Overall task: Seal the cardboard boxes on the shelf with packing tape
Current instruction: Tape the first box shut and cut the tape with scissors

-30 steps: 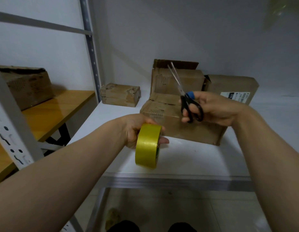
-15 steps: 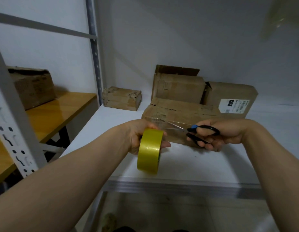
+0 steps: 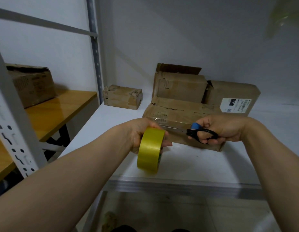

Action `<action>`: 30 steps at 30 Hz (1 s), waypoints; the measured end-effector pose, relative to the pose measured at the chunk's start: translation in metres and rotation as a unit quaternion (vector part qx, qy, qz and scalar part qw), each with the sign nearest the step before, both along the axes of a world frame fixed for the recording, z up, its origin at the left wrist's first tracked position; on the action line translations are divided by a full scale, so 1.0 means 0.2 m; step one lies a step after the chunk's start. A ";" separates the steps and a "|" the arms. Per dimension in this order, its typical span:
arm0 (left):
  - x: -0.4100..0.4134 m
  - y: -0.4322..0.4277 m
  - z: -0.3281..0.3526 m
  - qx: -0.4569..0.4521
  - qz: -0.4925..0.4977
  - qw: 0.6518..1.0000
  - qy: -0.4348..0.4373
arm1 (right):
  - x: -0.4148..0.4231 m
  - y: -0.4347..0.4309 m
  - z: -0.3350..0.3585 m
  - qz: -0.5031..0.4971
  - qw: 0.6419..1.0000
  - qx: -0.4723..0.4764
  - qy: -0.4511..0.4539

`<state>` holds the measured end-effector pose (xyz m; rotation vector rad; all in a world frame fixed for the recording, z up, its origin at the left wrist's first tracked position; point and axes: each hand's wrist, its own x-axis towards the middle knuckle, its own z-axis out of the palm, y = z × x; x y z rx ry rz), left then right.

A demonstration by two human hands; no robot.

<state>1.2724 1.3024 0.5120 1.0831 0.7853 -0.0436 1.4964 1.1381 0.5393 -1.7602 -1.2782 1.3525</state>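
Now the roll of yellow packing tape (image 3: 150, 150) stands on its edge in the air, above the near part of the white shelf (image 3: 187, 161) and not touching it. The left hand (image 3: 140, 133) grips the roll from its left side. The fingers are curled around the upper part of the roll, and one fingertip comes out at its right side. Most of the roll hangs below the hand.

Just to the right of the roll, the right hand (image 3: 222, 129) holds the black scissors (image 3: 201, 133), with its fingers passed through the handle loops. A blue part sits at the top of the handles. The thin blades point left toward the roll and lie in front of the near face of the nearest cardboard box (image 3: 175, 114). Whether the blades are apart or together cannot be told.

This low box lies on the shelf directly behind both hands, and a glossy strip shows on its left end. Behind it stands a taller box (image 3: 180, 86) with one flap raised. To the right of that is a box with a white label (image 3: 232, 92). A small box (image 3: 122, 97) lies far left on the same shelf, well apart from the others.

Further left, past a grey upright post (image 3: 93, 47), a worn box (image 3: 31, 84) rests on a wooden shelf (image 3: 61, 108).
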 end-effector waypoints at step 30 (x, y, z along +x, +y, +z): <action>-0.03 -0.05 0.04 0.025 -0.019 0.999 -0.009 | -0.12 0.12 -0.03 0.031 0.999 0.018 -0.003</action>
